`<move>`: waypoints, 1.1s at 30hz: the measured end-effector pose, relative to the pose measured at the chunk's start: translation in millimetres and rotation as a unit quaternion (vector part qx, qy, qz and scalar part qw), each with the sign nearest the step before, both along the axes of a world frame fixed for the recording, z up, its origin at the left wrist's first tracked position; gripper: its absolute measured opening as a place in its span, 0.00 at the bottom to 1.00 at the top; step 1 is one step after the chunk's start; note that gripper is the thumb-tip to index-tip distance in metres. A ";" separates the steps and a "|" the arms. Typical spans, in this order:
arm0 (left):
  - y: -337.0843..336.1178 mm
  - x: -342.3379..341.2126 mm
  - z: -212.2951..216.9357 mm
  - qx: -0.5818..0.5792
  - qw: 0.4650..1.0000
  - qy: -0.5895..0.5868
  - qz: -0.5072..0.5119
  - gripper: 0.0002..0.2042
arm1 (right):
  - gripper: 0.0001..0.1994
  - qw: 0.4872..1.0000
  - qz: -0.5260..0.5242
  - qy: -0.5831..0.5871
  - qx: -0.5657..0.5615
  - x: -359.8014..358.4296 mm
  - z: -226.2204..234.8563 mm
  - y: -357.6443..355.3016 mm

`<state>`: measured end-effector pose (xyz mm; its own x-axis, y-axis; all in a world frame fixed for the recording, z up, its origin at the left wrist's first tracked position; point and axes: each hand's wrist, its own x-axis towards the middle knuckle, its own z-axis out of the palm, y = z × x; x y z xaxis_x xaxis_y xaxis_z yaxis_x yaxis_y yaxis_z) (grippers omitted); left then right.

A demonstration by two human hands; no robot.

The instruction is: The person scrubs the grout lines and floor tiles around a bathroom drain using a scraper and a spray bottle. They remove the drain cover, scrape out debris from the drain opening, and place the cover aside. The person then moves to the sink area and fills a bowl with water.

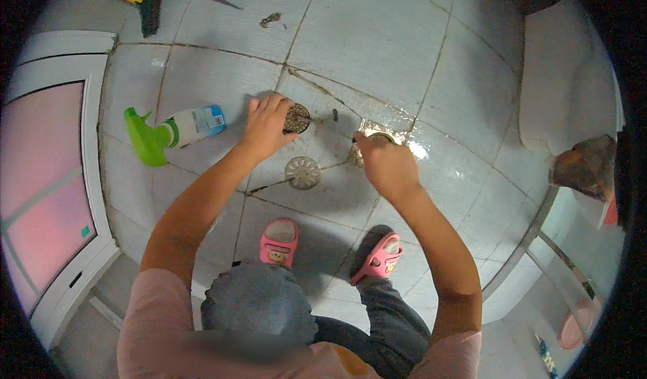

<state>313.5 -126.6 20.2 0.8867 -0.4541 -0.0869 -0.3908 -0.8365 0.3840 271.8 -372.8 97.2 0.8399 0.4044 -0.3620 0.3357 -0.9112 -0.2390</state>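
My left hand (pixel 265 128) is closed on the edge of a round, brown, dirt-speckled drain strainer (pixel 297 119), low over the floor. To the right, my right hand (pixel 391 166) reaches down at a shiny metal floor drain (pixel 370 127) set in wet tiles. Its fingers are curled together, and a small dark tip shows by them; the rest of what they hold is hidden. Between and nearer than both hands, a round slotted drain cover (pixel 302 172) lies flat on the tiles. A small dark clump of dirt (pixel 335 114) sits between strainer and drain.
A green-topped spray bottle (pixel 176 131) lies on its side at left, near a white-framed door (pixel 98 143). At the far left is a floor squeegee (pixel 149 8). More debris (pixel 271 19) lies farther off. My feet wear pink slippers (pixel 280 242). A white fixture (pixel 569 75) stands at right.
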 end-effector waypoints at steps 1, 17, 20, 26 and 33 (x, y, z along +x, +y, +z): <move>-1.1 -0.2 -1.2 0.005 1.000 -0.019 0.002 0.29 | 0.16 1.000 0.012 0.002 0.005 -6.3 3.3 5.3; -17.8 3.7 4.3 0.000 1.000 0.014 0.024 0.32 | 0.14 0.989 -0.142 -0.023 0.018 -32.4 -16.0 11.8; -19.4 4.3 1.4 -0.006 1.000 -0.009 0.019 0.32 | 0.16 0.989 -0.144 0.003 0.026 -31.3 -16.6 11.6; -23.2 8.5 1.1 0.012 1.000 -0.012 0.019 0.32 | 0.14 0.987 -0.154 -0.015 0.052 -34.8 -7.9 19.4; -27.7 8.1 7.4 0.051 0.998 -0.031 0.022 0.28 | 0.12 0.982 -0.181 -0.039 0.037 -28.9 -13.1 17.1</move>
<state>321.6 -154.4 27.6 0.9108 -0.4059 -0.0760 -0.3726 -0.8871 0.2724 242.9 -355.6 84.1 0.9577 0.0972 -0.2710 0.0134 -0.9552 -0.2955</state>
